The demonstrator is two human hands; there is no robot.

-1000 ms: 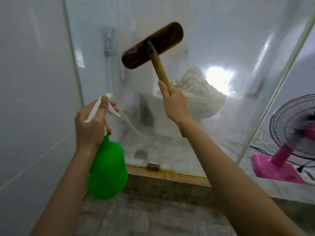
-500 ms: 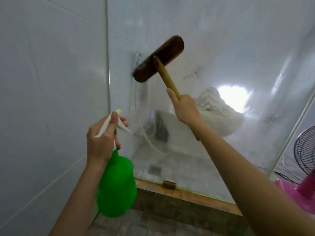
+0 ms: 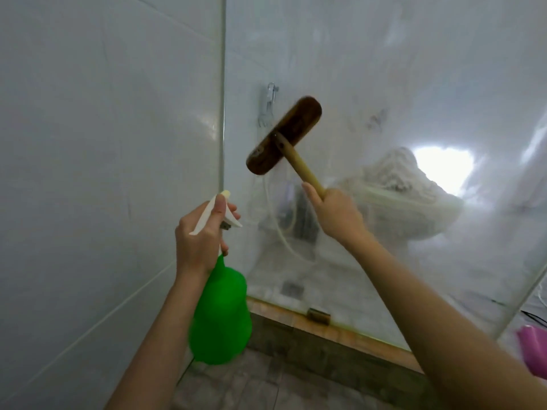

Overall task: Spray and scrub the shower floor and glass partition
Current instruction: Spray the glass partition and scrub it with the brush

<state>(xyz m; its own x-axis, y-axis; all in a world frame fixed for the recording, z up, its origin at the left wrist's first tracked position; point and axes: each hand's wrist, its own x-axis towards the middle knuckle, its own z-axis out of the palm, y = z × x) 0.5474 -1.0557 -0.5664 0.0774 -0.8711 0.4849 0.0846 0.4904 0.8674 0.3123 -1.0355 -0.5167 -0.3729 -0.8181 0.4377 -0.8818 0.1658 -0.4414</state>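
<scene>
view: just one, head-worn wide-angle cam
facing: forward, angled at the glass partition [image 3: 384, 84], white tile wall [image 3: 103, 143] on the left
distance: close, both forearms reach into frame
overlap: nothing to compare, single view

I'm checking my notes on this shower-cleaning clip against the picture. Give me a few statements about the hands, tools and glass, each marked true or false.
1. The left hand holds a green spray bottle. True.
2. The right hand grips the brush by its wooden head. False: it grips the pale handle, below the head.
3. The brush head is up against the glass partition. True.
4. The spray bottle stands on the floor. False: it hangs in the air from the left hand.
5. The glass is clear and spotless. False: it looks hazy and smeared.
</scene>
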